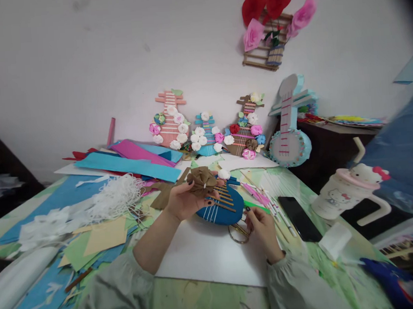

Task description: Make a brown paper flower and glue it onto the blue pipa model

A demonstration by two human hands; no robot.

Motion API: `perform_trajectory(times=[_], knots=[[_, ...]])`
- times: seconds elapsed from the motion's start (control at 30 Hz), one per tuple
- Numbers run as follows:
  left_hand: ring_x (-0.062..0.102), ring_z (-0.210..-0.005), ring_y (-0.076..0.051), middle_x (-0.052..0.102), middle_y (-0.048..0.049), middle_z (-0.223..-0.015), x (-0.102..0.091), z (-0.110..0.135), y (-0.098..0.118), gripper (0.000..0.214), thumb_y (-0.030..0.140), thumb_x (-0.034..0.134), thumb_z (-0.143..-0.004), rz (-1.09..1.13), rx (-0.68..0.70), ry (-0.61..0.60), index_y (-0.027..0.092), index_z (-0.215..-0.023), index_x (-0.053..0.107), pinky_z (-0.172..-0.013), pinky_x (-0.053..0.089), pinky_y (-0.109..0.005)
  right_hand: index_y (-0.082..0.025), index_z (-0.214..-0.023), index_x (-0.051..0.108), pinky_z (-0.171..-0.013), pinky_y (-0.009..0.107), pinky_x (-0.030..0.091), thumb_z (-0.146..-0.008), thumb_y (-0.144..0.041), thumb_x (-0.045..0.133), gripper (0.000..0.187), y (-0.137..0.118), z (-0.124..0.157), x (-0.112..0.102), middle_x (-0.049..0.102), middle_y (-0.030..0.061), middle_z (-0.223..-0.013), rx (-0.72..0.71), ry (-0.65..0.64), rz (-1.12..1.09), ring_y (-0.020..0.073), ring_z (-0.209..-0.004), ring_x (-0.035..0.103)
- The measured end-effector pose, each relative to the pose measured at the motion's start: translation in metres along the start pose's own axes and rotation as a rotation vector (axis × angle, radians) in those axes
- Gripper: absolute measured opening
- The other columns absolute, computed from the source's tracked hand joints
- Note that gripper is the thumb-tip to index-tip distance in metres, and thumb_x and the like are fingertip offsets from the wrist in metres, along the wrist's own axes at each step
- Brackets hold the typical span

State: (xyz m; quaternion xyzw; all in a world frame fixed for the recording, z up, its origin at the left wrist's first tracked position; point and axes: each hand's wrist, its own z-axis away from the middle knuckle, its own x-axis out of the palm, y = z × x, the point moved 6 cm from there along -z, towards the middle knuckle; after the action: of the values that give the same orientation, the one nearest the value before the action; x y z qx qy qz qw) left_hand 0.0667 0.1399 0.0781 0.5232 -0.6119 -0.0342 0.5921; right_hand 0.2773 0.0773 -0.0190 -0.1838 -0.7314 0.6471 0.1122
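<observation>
My left hand (184, 200) is closed around a brown paper flower (203, 180), held up over a blue lute-shaped craft piece (222, 209). That piece has thin brown strips and white strings across its face, and lies on a white board (213, 256). A small white paper flower (223, 174) is at its far end. Low on the right, my right hand (261, 225) has its fingers bent together at the handles of gold scissors (238, 236). The scissors' blades are hidden beside the blue piece.
Paper scraps (103, 237) and white string (118, 197) cover the left side. Coloured paper sheets (130, 166) lie behind. Pens (276, 206), a phone (299, 218) and a cup (342, 193) stand or lie to the right. Several decorated lutes (205, 138) lean against the wall.
</observation>
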Motion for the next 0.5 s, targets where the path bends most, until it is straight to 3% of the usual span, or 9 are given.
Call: perform_trajectory(times=[0.13, 0.33, 0.5], knots=[[0.061, -0.091, -0.025, 0.061, -0.0156, -0.121, 0.002, 0.000, -0.005, 0.054, 0.034, 0.063, -0.072, 0.013, -0.030, 0.001, 0.016, -0.123, 0.057, -0.067, 0.045, -0.031, -0.017, -0.067, 0.056, -0.043, 0.022, 0.034, -0.078, -0.058, 0.060, 0.042, -0.007, 0.000, -0.006, 0.054, -0.0017, -0.054, -0.063, 0.054, 0.059, 0.0096, -0.044, 0.044], [0.062, -0.084, -0.023, 0.063, -0.0176, -0.116, -0.003, -0.003, -0.007, 0.055, 0.049, 0.059, -0.078, 0.053, -0.030, 0.079, 0.011, -0.117, 0.060, -0.063, 0.045, -0.029, -0.017, -0.068, 0.056, -0.045, 0.022, 0.036, -0.078, -0.055, 0.059, 0.039, -0.014, -0.004, -0.024, 0.052, -0.0024, -0.053, -0.136, 0.149, 0.098, 0.0099, -0.046, 0.045], [0.063, -0.087, -0.025, 0.063, -0.0183, -0.114, -0.011, -0.002, 0.000, 0.058, 0.051, 0.054, -0.082, 0.041, -0.006, 0.121, 0.009, -0.120, 0.058, -0.067, 0.049, -0.033, -0.018, -0.073, 0.057, -0.045, 0.022, 0.038, -0.077, -0.049, 0.060, 0.032, -0.010, -0.011, -0.045, 0.052, -0.0033, -0.055, -0.102, 0.229, 0.122, 0.0099, -0.046, 0.047]])
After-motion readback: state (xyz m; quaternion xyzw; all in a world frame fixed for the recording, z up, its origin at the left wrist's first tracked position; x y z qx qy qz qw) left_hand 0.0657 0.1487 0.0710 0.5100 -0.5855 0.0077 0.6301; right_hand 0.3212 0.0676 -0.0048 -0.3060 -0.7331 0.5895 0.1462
